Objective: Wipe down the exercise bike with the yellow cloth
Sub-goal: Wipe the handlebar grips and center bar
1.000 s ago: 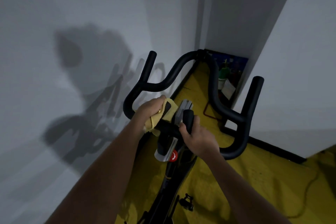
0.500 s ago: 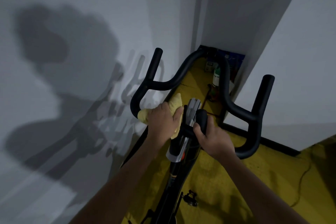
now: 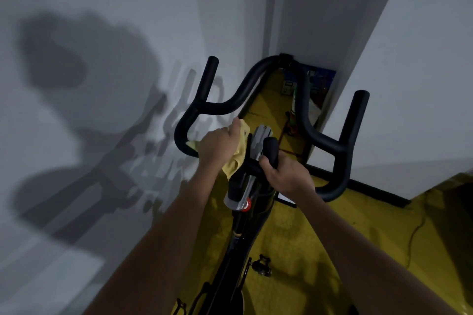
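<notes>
From my head camera I am looking down over the exercise bike (image 3: 245,235), its black frame running up from below toward my hands. My left hand (image 3: 221,147) is lying over the yellow cloth (image 3: 236,161), with my fingers curling down around it and pressing it against the left side of the black handlebar (image 3: 322,135), just beside the centre post. The cloth is bunching out from under my palm: one corner is poking out to the left of my knuckles, a fold is showing past my fingertips, and a bigger flap is hanging below my wrist side.

My right hand (image 3: 286,176) is sitting just right of the cloth, with its fingers wrapping tight around a short black grip (image 3: 271,151) standing up at the middle of the bars. Between my two hands a grey bracket (image 3: 259,140) is tilting away from me. Just below my hands, toward me, a silver-grey knob with a red button (image 3: 247,203) is sticking out from the post.

Beyond my fingers, the bars are looping forward and out into two upright horn ends, one to the far left and one to the far right. Under everything the yellow floor (image 3: 294,238) is stretching into a narrow corner between pale walls (image 3: 102,33), where some small items are too dim to make out. My shadow and the bike's are falling on the wall to the left of my left hand.
</notes>
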### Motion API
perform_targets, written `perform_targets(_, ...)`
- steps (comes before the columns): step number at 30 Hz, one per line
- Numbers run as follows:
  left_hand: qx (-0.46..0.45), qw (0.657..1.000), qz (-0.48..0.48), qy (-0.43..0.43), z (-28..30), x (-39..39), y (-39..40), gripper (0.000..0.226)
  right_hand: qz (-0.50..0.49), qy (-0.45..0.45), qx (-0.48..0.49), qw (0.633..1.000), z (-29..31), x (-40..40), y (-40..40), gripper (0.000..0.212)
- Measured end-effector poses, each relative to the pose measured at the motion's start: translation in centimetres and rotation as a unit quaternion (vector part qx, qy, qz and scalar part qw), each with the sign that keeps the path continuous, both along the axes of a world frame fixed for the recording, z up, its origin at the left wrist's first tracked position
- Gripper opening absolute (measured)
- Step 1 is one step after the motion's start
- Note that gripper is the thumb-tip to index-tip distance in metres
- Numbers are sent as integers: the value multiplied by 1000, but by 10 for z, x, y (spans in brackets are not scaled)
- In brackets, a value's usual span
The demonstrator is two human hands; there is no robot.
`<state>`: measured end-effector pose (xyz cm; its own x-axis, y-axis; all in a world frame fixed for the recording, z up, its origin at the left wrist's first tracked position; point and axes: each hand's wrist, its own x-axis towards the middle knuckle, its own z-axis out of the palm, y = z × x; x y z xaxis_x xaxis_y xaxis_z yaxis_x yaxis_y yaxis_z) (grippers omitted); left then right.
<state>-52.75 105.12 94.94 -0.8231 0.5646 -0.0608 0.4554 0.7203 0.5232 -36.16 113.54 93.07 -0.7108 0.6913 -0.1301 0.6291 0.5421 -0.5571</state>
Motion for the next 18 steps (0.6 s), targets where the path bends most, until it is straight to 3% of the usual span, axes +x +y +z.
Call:
perform_targets(4,58,982,0,178,-24,21,-20,60,1,1,-10,1000,0,-2,1,53)
perform_targets(9,57,970,5,237,-33,30,-22,65,7,-3,17,1000,0,1,0,48)
perform_targets(11,28,978,-10,207,-21,22,-14,67,7,5,9,1000,1,0,1,45)
perform_targets(14,-15,994,-60,87,-8,-6,-2,68,4,15,6,1000,-1,-1,1,44)
perform_targets(18,10,995,-98,-36,-5,-27,-2,66,2,22,7,1000,-1,-2,1,43)
